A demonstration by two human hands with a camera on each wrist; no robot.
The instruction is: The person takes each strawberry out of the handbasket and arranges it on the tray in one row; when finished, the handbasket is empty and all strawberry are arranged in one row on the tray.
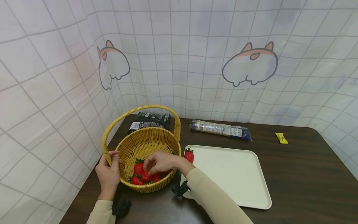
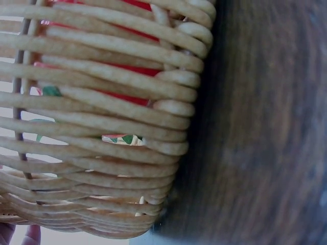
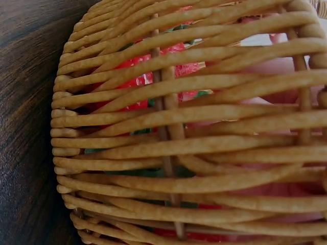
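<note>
A round yellow wicker basket point(image 1: 148, 140) with a tall arched handle stands at the left of the table. My left hand point(image 1: 108, 174) grips it where the handle meets the left rim. Inside, several red strawberries point(image 1: 136, 180) with green leaves lie towards the near side. My right hand point(image 1: 163, 161) reaches over the right rim, its thumb and fingers pinching a strawberry point(image 1: 145, 176) among the others. Through the weave point(image 3: 127, 145) in the right wrist view, red fruit and part of the hand show. The left wrist view is mostly basket wall point(image 2: 102, 107).
A white tray point(image 1: 226, 174) lies right of the basket, with one strawberry point(image 1: 189, 156) at its left edge. Behind are a black packet point(image 1: 153, 120), a long clear-and-blue packet point(image 1: 221, 129) and a small yellow wrapper point(image 1: 281, 138). A gridded white curtain point(image 1: 179, 62) closes off the back.
</note>
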